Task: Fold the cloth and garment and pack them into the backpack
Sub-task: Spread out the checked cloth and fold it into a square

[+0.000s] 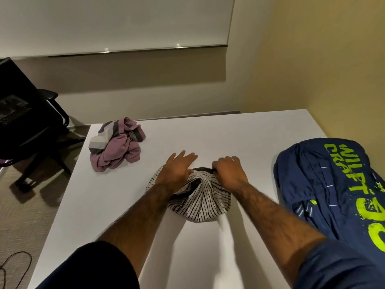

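Note:
A white cloth with thin black stripes (200,203) lies bunched in the middle of the white table (229,132). My left hand (177,170) rests flat on its far left part, fingers spread and pointing away. My right hand (228,171) is closed on the cloth's far edge, pinching a dark fold. A crumpled pink garment with grey and white stripes (116,146) sits at the table's far left corner, apart from both hands. A dark blue backpack with neon green lettering (333,188) lies on the table's right side.
A black office chair (27,113) stands on the floor left of the table. A thin cable (18,265) lies on the carpet at the lower left. A whiteboard (116,24) hangs on the wall behind the table. A yellow wall runs along the right.

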{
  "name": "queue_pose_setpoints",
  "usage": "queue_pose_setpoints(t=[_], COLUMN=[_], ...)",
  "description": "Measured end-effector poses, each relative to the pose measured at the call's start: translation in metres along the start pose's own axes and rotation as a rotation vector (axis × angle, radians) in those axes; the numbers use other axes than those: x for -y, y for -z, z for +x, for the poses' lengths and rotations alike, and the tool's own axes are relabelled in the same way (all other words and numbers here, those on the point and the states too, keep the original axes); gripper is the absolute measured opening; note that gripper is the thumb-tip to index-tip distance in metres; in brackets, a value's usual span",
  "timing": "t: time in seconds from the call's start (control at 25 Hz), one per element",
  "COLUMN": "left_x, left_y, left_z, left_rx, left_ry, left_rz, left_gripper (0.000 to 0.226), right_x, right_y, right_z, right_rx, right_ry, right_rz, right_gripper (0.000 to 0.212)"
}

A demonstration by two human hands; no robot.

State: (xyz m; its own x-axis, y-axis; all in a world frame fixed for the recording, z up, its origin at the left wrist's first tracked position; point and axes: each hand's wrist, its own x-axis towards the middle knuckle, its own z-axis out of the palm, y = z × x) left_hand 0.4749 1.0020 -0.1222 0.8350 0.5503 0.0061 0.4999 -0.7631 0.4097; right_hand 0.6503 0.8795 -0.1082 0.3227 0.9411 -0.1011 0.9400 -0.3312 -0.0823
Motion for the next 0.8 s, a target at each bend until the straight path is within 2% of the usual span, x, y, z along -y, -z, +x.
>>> queue_pose_setpoints(t=[0.16,0.4,0.56,0.8], left_x=[-0.020,-0.026,0.001,0.049], left_y=[0.018,0.057,0.087,0.152], left_z=[0.016,0.015,-0.005,-0.036], left_rx=[0.028,-0.225,-0.278,-0.407], left_ry=[0.003,0.102,0.219,0.374], left_rz=[0.024,0.123,0.147,0.209], left_gripper=[0.045,0.019,0.014,0.016], right_x=[0.001,-0.006,-0.027,-0.072], right_y=[0.062,0.148,0.195,0.242], right_z=[0.008,0.002,0.003,0.010], right_rx=[-0.150,-0.331,-0.421,-0.453], right_ry=[0.194,0.256,0.184,-0.052], right_rz=[0.067,0.122,0.173,0.212], right_gripper=[0.015,0.013,0.011,0.011])
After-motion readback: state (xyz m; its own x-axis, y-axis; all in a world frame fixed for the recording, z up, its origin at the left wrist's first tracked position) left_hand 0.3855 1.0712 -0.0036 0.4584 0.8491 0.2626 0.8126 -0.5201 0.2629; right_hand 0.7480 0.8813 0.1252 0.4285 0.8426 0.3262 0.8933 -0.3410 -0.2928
